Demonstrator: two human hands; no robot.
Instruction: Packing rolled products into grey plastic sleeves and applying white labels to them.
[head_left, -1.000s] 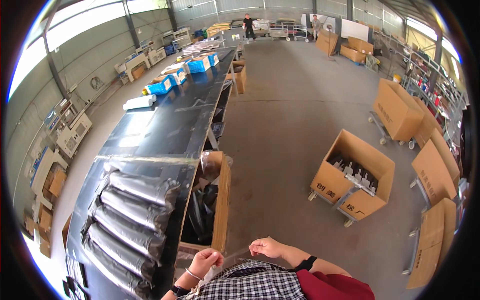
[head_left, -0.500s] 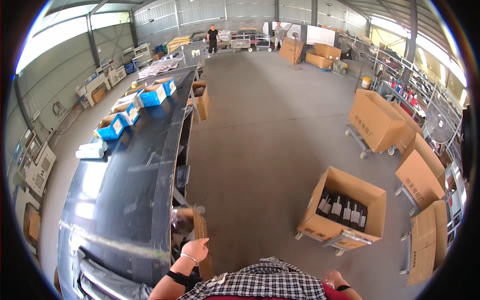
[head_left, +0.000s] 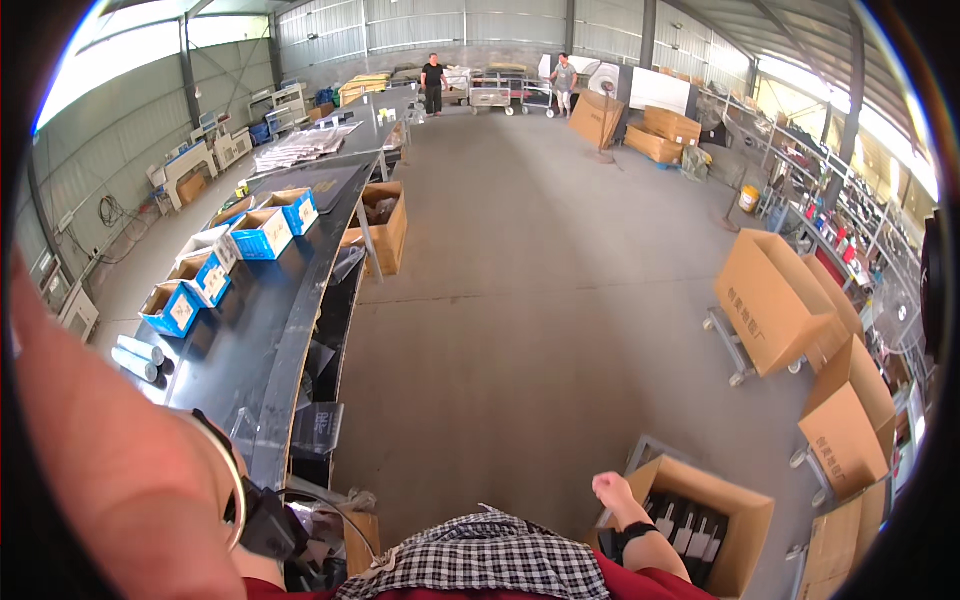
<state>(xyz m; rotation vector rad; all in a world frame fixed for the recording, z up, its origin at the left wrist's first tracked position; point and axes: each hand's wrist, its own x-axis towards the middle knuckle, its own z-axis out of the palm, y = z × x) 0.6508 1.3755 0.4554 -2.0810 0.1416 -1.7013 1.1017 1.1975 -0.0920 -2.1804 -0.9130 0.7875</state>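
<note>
My left hand (head_left: 120, 470) is raised very near the camera at the lower left, large and blurred. Its fingers run off the dark rim, so their pose is unclear. A pale bangle (head_left: 238, 490) and a black strapped device (head_left: 272, 525) are on that wrist. My right hand (head_left: 614, 492) is loosely closed with nothing visible in it. It hangs over the left rim of an open carton (head_left: 745, 530) on a trolley. Several dark items with pale labels (head_left: 685, 528) stand upright inside, partly hidden by my forearm.
A long black table (head_left: 235, 400) runs along the left, bearing blue-and-white boxes (head_left: 262, 238) and light-blue rolls (head_left: 138, 358). Tall cartons (head_left: 775, 305) on wheeled trolleys line the right. Two people (head_left: 433, 85) stand at the far end. Grey floor (head_left: 480, 350) lies between.
My left hand has risen from beside the table edge toward the camera. My right hand has come forward to the carton. The table and carton now appear lower and nearer.
</note>
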